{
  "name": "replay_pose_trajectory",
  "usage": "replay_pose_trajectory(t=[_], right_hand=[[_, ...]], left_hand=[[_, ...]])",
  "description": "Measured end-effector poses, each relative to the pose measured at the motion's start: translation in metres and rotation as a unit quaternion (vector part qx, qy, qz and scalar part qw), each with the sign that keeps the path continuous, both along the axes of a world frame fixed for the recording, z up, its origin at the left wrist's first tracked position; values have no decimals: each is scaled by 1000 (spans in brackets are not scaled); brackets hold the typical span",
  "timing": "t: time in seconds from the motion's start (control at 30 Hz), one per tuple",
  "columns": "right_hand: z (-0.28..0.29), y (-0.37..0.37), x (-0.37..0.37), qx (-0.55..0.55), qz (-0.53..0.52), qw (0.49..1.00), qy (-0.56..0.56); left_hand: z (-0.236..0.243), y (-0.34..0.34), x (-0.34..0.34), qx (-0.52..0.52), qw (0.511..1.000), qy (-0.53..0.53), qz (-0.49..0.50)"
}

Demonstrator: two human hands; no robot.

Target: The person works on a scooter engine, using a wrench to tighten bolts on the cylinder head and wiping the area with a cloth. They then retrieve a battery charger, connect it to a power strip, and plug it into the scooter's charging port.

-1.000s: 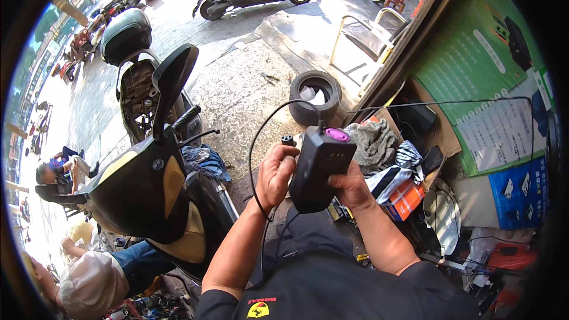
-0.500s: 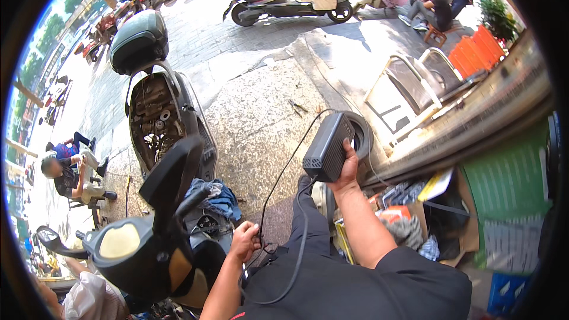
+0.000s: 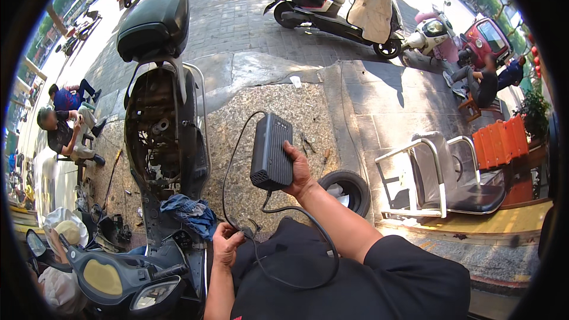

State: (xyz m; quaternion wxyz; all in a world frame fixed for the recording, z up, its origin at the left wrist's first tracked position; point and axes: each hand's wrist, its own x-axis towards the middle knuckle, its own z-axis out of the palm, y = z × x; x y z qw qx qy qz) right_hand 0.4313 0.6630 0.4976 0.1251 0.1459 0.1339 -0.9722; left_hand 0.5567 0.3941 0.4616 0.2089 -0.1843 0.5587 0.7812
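My right hand (image 3: 298, 169) grips a black ribbed charger box (image 3: 271, 151) and holds it upright at arm's length over the pavement. Two black cables (image 3: 236, 160) run from the box; one loops down to my left hand (image 3: 226, 243), which is closed on the cable's plug end near my chest. Just left of my hands stands a black scooter (image 3: 163, 136) with its seat lifted and its inner compartment exposed. A blue rag (image 3: 189, 213) lies on the scooter's footboard next to my left hand.
A loose tyre (image 3: 349, 189) lies on the ground under my right forearm. A metal-framed chair (image 3: 441, 178) stands to the right, orange crates (image 3: 498, 142) behind it. Another scooter (image 3: 338, 6) is parked farther off. People sit at the left (image 3: 62, 127) and far right (image 3: 480, 80).
My view has swung left and down toward the open scooter. My right hand still carries the charger box, now farther out. My left hand has left the box and closed on the cable end.
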Motion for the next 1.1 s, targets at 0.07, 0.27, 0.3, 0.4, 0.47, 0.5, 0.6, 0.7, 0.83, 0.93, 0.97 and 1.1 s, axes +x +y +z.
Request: replay_pose_trajectory(t=[0.07,0.27,0.3,0.4,0.47,0.5,0.6,0.7,0.83,0.93,0.97,1.1], right_hand=[[10,2,-22,-1,29,1000,13],[24,33,-89,50,109,992,30],[24,42,-103,54,118,990,48],[21,80,-145,96,110,989,22],[19,115,-172,122,86,989,22],[18,135,-188,123,74,989,16],[18,188,-222,109,32,994,-8],[24,229,-257,105,-11,993,-44],[40,274,-317,115,-20,993,-20],[40,306,-377,191,8,981,32],[37,317,-401,206,13,977,54],[12,361,-509,382,56,919,76]], left_hand=[[-3,19,-37,-14,999,28,29],[-26,79,-158,-19,991,17,133],[-30,88,-178,-9,990,15,139],[-39,112,-245,-32,993,21,112],[-44,136,-292,-73,994,31,70],[-46,150,-320,-99,994,9,49],[-48,203,-390,-107,992,64,13],[-32,254,-451,-123,989,55,-54],[2,315,-534,73,986,-36,-149],[9,358,-603,153,960,-75,-222],[9,374,-625,173,954,-55,-238],[5,438,-706,192,947,-6,-260]])
